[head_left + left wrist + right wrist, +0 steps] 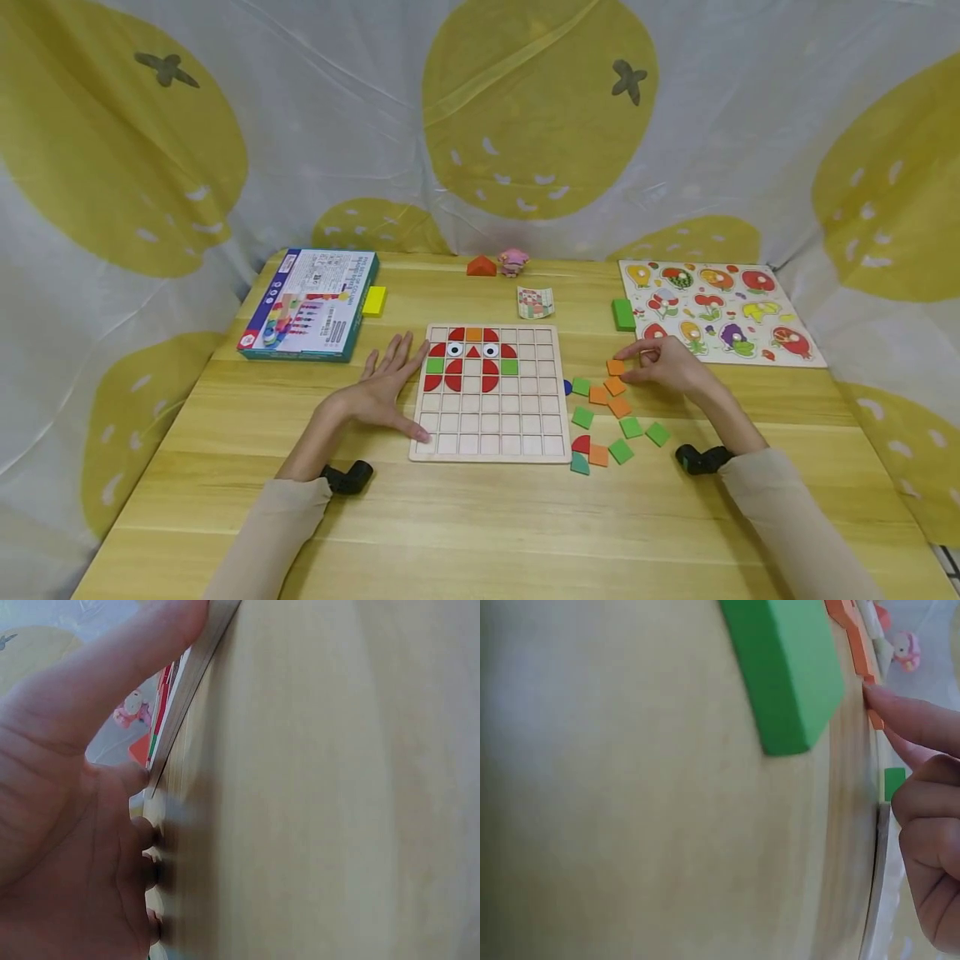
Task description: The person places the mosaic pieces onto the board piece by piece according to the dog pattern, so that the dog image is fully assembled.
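A wooden grid board (490,423) lies flat in the middle of the table, its upper squares filled with red, white, orange and green pieces in a face-like pattern. My left hand (380,395) is spread along the board's left edge, thumb on the lower left corner and fingers on the table. To the right of the board, my right hand (667,365) pinches an orange square tile (615,367) between thumb and index finger; the other fingers are curled in. Several loose orange tiles (619,407) and green tiles (632,427) lie near it.
A boxed toy set (315,308) and a yellow block (374,301) lie at the left. Behind the board are a red triangular block (482,266), a pink figurine (513,262) and a pattern card (536,303). A fruit puzzle board (723,312) and green block (623,315) lie at the right.
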A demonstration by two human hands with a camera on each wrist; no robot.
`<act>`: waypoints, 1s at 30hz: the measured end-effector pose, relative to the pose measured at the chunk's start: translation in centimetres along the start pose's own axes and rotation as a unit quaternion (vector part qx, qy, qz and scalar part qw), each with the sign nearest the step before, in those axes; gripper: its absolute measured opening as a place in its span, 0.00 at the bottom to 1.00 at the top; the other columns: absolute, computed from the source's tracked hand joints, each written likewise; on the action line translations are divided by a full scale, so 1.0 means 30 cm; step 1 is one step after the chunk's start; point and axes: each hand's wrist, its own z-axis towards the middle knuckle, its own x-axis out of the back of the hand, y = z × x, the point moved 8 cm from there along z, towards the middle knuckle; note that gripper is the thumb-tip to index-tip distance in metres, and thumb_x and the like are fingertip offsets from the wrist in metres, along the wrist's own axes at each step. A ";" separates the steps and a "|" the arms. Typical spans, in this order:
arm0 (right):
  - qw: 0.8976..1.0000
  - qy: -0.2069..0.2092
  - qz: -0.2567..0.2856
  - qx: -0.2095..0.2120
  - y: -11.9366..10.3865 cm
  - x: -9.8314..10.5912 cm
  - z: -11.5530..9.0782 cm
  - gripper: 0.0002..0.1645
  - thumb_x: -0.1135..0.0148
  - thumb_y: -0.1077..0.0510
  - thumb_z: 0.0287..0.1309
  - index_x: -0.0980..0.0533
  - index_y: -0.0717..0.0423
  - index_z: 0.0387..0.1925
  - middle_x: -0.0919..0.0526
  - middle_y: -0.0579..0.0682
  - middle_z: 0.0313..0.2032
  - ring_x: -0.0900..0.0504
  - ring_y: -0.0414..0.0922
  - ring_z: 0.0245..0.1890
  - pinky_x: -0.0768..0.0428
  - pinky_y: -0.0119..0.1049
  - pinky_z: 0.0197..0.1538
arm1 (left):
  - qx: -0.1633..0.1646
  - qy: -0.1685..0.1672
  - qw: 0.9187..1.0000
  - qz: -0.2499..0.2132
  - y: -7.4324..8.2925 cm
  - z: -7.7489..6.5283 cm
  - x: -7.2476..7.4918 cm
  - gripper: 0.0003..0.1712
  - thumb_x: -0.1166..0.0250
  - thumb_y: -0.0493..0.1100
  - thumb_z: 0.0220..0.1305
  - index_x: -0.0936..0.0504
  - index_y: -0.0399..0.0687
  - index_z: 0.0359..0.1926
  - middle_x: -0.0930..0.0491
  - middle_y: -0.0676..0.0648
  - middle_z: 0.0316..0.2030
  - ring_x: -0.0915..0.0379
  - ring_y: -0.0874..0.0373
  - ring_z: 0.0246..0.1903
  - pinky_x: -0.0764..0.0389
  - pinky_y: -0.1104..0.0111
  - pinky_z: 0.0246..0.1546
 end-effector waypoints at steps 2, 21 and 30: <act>1.000 0.002 -0.012 0.004 -0.006 0.001 0.005 0.19 0.27 0.57 0.50 0.18 0.57 0.45 0.44 0.42 0.16 0.45 0.38 0.18 0.44 0.34 0.23 | 0.000 0.000 1.000 0.000 0.000 0.001 0.001 0.82 0.26 0.74 0.32 0.69 0.55 0.77 0.81 0.40 0.75 0.87 0.41 0.75 0.76 0.38 0.71; 0.999 -0.017 0.015 0.040 -0.381 -0.286 0.057 0.12 0.27 0.55 0.50 0.16 0.51 0.39 0.44 0.44 0.14 0.46 0.41 0.16 0.46 0.30 0.22 | 0.003 0.000 1.000 0.000 0.001 0.000 -0.003 0.82 0.26 0.75 0.31 0.69 0.55 0.77 0.81 0.39 0.75 0.87 0.40 0.75 0.76 0.38 0.71; 0.999 0.003 0.005 0.049 -0.528 -0.470 0.122 0.12 0.22 0.56 0.42 0.15 0.52 0.32 0.34 0.42 0.18 0.42 0.39 0.16 0.46 0.31 0.22 | 0.007 0.001 1.000 0.003 0.002 0.000 -0.002 0.82 0.26 0.75 0.32 0.69 0.56 0.77 0.81 0.40 0.75 0.87 0.41 0.75 0.76 0.39 0.71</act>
